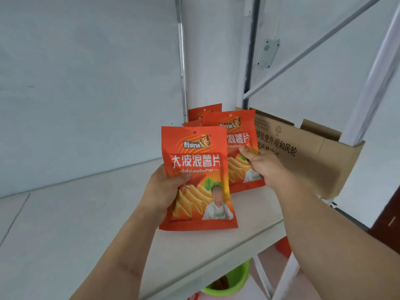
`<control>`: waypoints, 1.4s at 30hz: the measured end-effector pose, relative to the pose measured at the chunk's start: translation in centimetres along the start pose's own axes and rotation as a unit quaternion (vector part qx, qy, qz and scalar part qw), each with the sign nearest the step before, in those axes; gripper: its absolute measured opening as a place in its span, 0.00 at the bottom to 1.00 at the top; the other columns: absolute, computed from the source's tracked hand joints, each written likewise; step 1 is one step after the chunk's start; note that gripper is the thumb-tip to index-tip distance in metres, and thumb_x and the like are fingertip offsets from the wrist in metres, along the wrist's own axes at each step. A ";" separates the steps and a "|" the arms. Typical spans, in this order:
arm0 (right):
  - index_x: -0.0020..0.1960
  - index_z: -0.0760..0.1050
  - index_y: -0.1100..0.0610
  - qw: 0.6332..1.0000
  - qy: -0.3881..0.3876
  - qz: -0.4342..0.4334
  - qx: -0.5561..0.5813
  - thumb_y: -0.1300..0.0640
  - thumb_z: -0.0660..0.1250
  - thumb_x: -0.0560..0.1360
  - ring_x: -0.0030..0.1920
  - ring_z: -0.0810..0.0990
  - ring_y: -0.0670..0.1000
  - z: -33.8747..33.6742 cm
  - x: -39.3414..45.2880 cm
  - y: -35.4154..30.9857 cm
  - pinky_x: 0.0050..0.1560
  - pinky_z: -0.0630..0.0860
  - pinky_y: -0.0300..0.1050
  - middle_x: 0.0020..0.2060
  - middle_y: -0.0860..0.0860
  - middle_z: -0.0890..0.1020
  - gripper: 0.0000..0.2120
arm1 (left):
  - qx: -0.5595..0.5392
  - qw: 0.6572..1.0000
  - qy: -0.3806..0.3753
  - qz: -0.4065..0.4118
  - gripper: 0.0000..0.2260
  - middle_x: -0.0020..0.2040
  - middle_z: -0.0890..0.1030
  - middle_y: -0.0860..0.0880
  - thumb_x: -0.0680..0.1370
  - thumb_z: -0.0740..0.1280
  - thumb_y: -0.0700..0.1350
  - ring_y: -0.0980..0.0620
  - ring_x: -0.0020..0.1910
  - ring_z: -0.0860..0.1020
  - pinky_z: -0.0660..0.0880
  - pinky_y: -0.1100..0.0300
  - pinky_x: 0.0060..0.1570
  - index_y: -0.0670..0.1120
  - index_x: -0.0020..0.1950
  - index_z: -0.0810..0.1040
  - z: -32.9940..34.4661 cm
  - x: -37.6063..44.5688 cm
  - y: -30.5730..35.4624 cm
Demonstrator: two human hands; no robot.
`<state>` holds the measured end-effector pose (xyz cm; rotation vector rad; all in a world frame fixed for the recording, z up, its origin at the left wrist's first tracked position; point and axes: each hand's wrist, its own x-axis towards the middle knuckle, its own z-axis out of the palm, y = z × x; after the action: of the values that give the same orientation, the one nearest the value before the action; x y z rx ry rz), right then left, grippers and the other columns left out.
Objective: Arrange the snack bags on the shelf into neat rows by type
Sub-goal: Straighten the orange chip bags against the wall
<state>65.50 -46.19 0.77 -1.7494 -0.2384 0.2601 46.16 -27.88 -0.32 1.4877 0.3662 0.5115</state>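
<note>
My left hand (167, 188) grips an orange-red chip bag (198, 180) by its left edge and holds it upright above the pale shelf board (86, 213). My right hand (263, 166) grips a second, identical bag (237, 139) that stands upright on the shelf just behind the first. More bags of the same kind (204, 111) stand in a row behind it, toward the back wall, mostly hidden.
A cardboard box (307, 154) with printed black characters leans at the shelf's right end against the white metal frame (372, 83). Below the shelf sit a green bucket (233, 280) and some orange packaging (283, 246).
</note>
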 end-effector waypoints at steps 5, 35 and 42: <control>0.45 0.82 0.50 0.998 -0.064 -0.007 -0.026 0.39 0.74 0.71 0.44 0.85 0.50 -1.9 5.2 1.7 0.57 0.78 0.49 0.42 0.48 0.87 0.14 | 0.014 0.998 0.063 -0.012 0.12 0.51 0.87 0.47 0.76 0.73 0.39 0.45 0.50 0.86 0.79 0.42 0.59 0.47 0.58 0.82 5.0 1.4 -1.5; 0.61 0.73 0.56 0.987 -0.123 -0.106 -0.003 0.44 0.72 0.74 0.45 0.80 0.44 -2.0 13.2 4.2 0.37 0.70 0.33 0.48 0.47 0.81 0.23 | 0.125 0.965 0.229 -0.024 0.15 0.51 0.86 0.54 0.74 0.75 0.49 0.52 0.49 0.85 0.81 0.46 0.55 0.53 0.60 0.79 16.2 10.7 -4.6; 0.64 0.72 0.56 0.989 -0.109 -0.099 -0.017 0.48 0.72 0.76 0.49 0.81 0.50 -1.5 13.8 4.4 0.43 0.74 0.41 0.52 0.50 0.82 0.21 | 0.163 0.959 0.231 -0.023 0.14 0.51 0.86 0.55 0.73 0.75 0.51 0.52 0.50 0.84 0.80 0.45 0.56 0.55 0.57 0.79 16.3 11.5 -4.8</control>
<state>79.18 -44.24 -3.88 -1.7172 -0.5750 0.3044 64.93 -35.57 -3.18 1.6623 0.8852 0.7913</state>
